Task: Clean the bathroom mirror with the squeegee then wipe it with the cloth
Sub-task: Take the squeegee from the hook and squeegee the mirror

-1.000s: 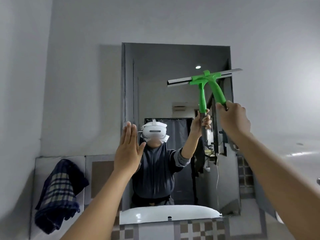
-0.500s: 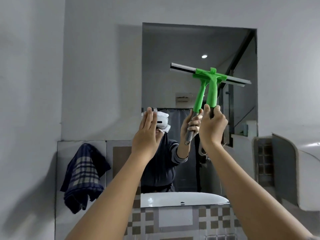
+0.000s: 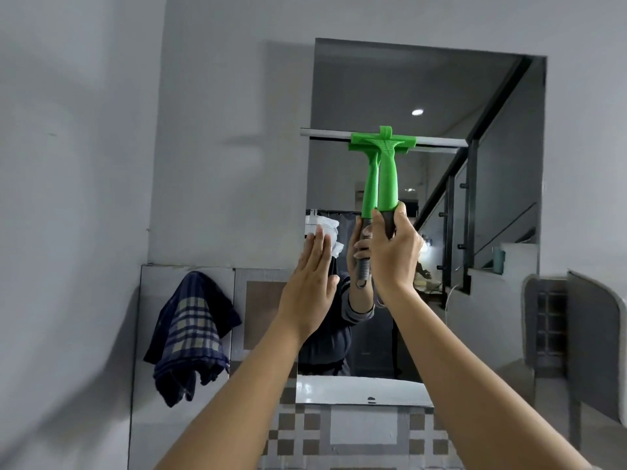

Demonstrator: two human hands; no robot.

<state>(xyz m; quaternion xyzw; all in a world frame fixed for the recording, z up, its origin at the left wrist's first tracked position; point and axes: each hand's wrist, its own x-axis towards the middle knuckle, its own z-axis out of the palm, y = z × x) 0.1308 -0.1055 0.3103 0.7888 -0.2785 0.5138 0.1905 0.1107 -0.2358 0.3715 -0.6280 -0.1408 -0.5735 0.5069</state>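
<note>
Head camera view, looking forward and up at a grey bathroom wall with a rectangular mirror set into it. 2 bare forearms reach up from the bottom of the frame.

The right hand is closed in a fist around the dark grip at the lower end of a green squeegee. The squeegee stands upright, handle down, with its long metal blade level across the upper middle of the mirror; its left tip reaches just past the mirror's left edge. The blade looks pressed to the glass, and the handle's reflection sits just beside the handle.

The left hand is open and empty, fingers straight and together, palm facing the wall at the mirror's lower left edge.

A dark blue plaid cloth hangs against the tiled panel left of the mirror, well apart from both hands. Below the mirror, a white sink rim shows above checkered tiles.
</note>
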